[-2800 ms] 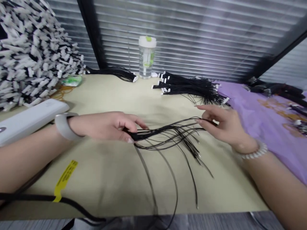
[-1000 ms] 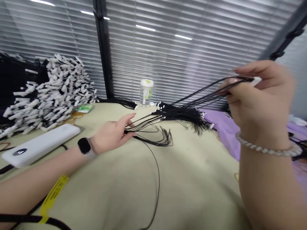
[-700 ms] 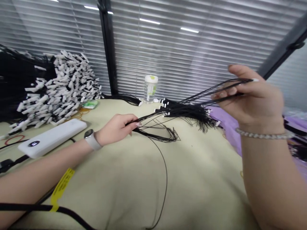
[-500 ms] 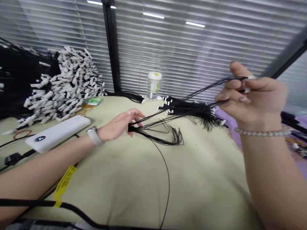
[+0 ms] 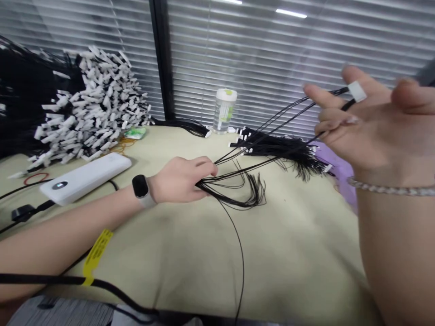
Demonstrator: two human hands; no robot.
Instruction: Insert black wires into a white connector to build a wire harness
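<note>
My left hand (image 5: 183,179), palm down over the table, is closed around a bundle of thin black wires (image 5: 231,197). Loose wire ends curl to the right of it, and one long wire trails down to the table's front edge. My right hand (image 5: 363,122) is raised at the right, palm up, thumb apart. A white connector (image 5: 357,91) with black wires lies across its fingers, and other wires run between its curled lower fingers. These wires stretch down to my left hand.
A big heap of white-tipped black cables (image 5: 95,99) fills the back left. Nearby are a white power bank (image 5: 88,176) and a yellow-tagged black cable (image 5: 115,296). A clear bottle (image 5: 224,111) and more black cables (image 5: 282,151) stand or lie near the blinds.
My left hand has turned palm down and closed over the wire bundle. My right hand has opened its thumb away, showing the white connector. The view has shifted slightly.
</note>
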